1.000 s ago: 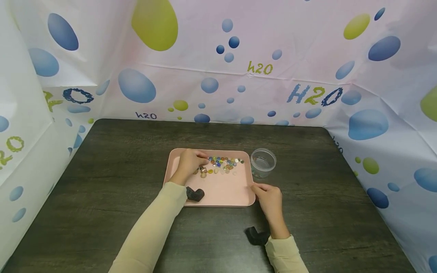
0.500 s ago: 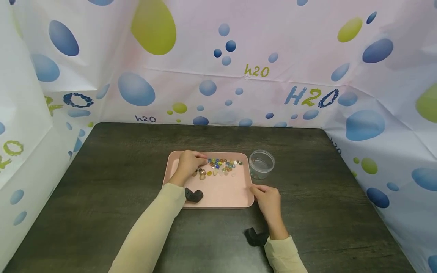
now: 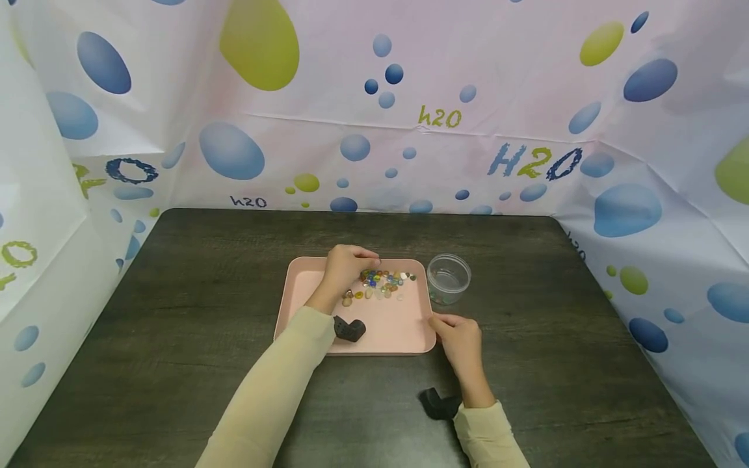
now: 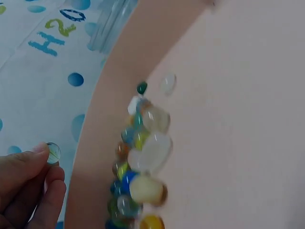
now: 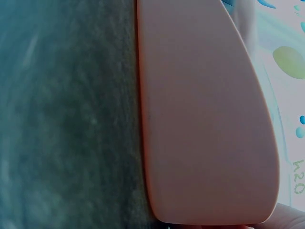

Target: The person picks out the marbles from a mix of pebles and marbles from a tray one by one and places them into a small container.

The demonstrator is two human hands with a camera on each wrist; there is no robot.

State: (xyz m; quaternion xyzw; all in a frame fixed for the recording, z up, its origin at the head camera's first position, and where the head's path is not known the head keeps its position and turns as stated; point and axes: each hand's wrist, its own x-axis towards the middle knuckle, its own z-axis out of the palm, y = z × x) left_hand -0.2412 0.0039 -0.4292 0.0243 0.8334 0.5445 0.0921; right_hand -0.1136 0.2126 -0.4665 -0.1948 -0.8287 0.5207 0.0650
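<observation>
My left hand (image 3: 345,268) is over the far side of a pink tray (image 3: 380,331). Between thumb and fingertips it pinches a clear glass marble (image 4: 55,153) with a greenish streak, raised above the tray rim in the left wrist view. Below it, colored marbles (image 3: 372,281) cluster along the tray's far side, with smooth pale and yellowish stones (image 4: 153,152) on their near side. At the tray's right edge, my right hand (image 3: 462,343) grips the rim with thumb and fingers; part of it shows at the tray corner in the right wrist view.
A clear round jar (image 3: 449,276) without a lid stands just right of the tray, a few marbles low inside it. All this sits on a dark wooden table (image 3: 175,312). A bubble-printed sheet (image 3: 363,117) encloses the back and sides.
My left hand has moved right and away from me, from the left end of the marbles to above them, with the glass marble pinched. My right hand has stayed on the rim.
</observation>
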